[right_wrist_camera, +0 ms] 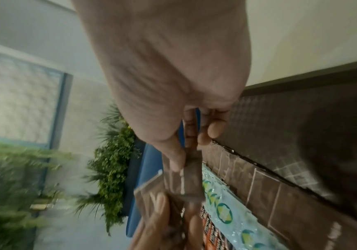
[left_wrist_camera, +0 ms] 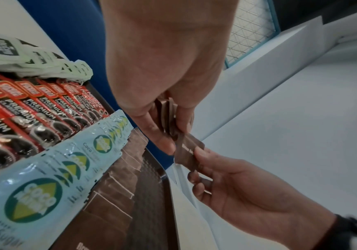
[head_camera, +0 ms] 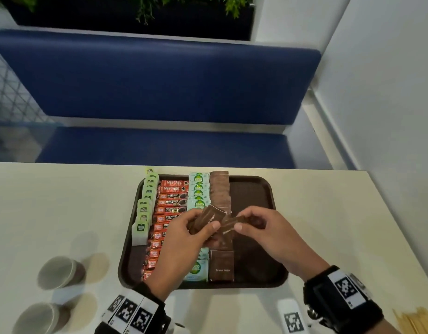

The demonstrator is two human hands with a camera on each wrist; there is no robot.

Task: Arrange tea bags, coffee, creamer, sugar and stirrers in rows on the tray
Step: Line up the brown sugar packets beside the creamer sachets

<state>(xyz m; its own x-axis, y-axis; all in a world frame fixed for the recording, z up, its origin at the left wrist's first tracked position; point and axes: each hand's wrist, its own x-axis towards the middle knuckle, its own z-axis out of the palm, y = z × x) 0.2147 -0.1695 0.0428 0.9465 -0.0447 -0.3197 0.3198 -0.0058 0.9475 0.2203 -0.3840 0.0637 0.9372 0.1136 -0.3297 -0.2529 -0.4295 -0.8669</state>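
Left hand (head_camera: 184,239) grips a brown sugar stack (head_camera: 209,219); right hand (head_camera: 261,227) pinches one sachet (head_camera: 232,225) off it. Below, the sugar row (head_camera: 220,191) is unfinished; stirrers (head_camera: 411,321) wait off-tray.

1 tray (head_camera: 261,186), 4 rows of packets, 2 paper cups (head_camera: 61,272), 2 hands (head_camera: 191,233).

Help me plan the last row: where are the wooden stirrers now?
In the head view the wooden stirrers lie on the table at the bottom right corner, off the tray, beside the right wrist.
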